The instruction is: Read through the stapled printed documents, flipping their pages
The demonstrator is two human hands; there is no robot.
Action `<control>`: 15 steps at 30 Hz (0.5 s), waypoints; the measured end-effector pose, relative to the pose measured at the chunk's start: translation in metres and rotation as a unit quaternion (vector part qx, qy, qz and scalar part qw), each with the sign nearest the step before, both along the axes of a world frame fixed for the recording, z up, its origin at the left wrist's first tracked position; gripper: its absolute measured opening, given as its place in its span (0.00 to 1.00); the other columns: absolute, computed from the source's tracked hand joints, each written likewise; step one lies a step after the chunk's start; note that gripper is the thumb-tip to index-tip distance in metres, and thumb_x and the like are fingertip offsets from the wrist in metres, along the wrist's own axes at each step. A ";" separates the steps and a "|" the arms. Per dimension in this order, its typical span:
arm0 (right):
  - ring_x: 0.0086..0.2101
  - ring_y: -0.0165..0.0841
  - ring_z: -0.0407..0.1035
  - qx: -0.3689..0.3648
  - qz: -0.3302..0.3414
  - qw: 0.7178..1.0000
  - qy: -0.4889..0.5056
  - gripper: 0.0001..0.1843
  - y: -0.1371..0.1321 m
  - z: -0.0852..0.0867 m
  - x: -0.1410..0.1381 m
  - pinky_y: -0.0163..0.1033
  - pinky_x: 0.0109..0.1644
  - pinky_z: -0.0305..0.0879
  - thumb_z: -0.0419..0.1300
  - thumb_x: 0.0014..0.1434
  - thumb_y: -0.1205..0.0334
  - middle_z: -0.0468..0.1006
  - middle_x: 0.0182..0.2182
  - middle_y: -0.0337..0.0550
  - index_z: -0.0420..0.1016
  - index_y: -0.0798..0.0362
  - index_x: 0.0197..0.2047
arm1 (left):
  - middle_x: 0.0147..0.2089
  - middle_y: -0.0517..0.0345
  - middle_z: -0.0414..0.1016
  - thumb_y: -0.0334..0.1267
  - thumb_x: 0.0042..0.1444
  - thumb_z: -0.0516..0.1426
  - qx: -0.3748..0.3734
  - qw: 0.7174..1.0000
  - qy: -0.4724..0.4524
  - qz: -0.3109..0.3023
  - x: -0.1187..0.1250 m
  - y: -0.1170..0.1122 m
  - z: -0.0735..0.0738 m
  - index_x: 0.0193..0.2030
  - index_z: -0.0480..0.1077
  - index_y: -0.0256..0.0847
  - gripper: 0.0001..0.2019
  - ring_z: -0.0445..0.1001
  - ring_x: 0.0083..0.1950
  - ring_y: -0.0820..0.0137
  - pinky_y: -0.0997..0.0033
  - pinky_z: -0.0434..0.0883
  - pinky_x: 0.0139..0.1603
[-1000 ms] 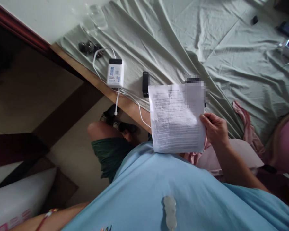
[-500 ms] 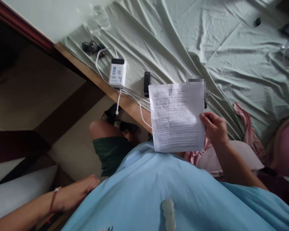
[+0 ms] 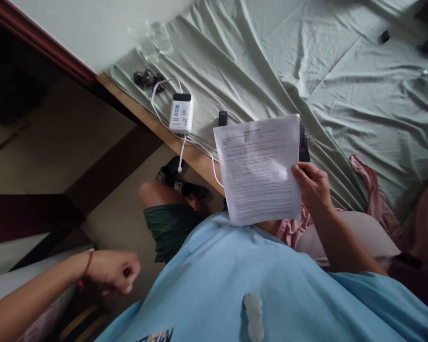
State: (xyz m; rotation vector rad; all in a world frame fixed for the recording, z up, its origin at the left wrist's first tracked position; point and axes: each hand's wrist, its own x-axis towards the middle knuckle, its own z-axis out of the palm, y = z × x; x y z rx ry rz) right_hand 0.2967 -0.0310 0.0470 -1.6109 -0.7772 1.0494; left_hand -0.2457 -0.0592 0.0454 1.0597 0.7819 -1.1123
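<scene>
My right hand (image 3: pixel 312 185) grips the right edge of a printed sheet of paper (image 3: pixel 258 168), held up in front of my chest above the bed's edge. My left hand (image 3: pixel 116 271) hangs at the lower left beside my blue shirt, curled into a loose fist with nothing visible in it. A red cord circles that wrist. My knee in dark green shorts (image 3: pixel 166 225) shows below the paper.
A pale green sheet (image 3: pixel 342 90) covers the bed. On it lie a white power bank (image 3: pixel 181 113) with a white cable (image 3: pixel 199 147), a small black device (image 3: pixel 223 118), dark beads (image 3: pixel 148 78) and pink cloth (image 3: pixel 367 190). The wooden bed edge (image 3: pixel 146 118) runs diagonally.
My left arm has come up into view at the lower left and the hand has closed into a fist. The paper tilted slightly and now hides most of the black device.
</scene>
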 end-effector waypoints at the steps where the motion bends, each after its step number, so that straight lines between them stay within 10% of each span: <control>1: 0.23 0.27 0.62 0.007 -0.004 1.000 0.005 0.18 0.003 0.002 -0.004 0.35 0.27 0.58 0.69 0.51 0.44 0.74 0.25 0.36 0.79 0.50 0.36 | 0.24 0.61 0.74 0.39 0.40 0.59 0.118 0.992 -0.027 0.025 0.004 0.011 -0.003 0.23 0.71 0.41 0.04 0.69 0.24 0.69 0.75 0.62 0.25; 5: 0.24 0.27 0.61 0.036 -0.022 0.998 0.048 0.19 0.019 0.006 -0.019 0.34 0.28 0.59 0.70 0.49 0.44 0.73 0.25 0.36 0.77 0.50 0.35 | 0.31 0.54 0.77 0.56 0.57 0.55 0.493 0.835 -0.112 0.215 0.060 0.055 0.004 0.31 0.75 0.39 0.21 0.72 0.33 0.67 0.73 0.68 0.34; 12: 0.24 0.27 0.61 0.040 -0.011 0.998 0.053 0.18 0.035 -0.014 -0.036 0.33 0.28 0.58 0.68 0.49 0.44 0.72 0.25 0.35 0.75 0.50 0.33 | 0.46 0.47 0.77 0.65 0.62 0.54 0.422 0.601 -0.273 0.622 0.191 0.090 0.002 0.48 0.76 0.38 0.29 0.74 0.39 0.68 0.74 0.69 0.28; 15: 0.24 0.27 0.61 0.061 -0.008 0.997 0.041 0.17 0.035 -0.029 -0.036 0.33 0.28 0.58 0.67 0.52 0.45 0.72 0.25 0.34 0.76 0.50 0.34 | 0.35 0.49 0.74 0.71 0.61 0.49 0.367 0.593 -0.300 0.651 0.222 0.104 -0.010 0.43 0.73 0.38 0.34 0.71 0.32 0.67 0.72 0.61 0.23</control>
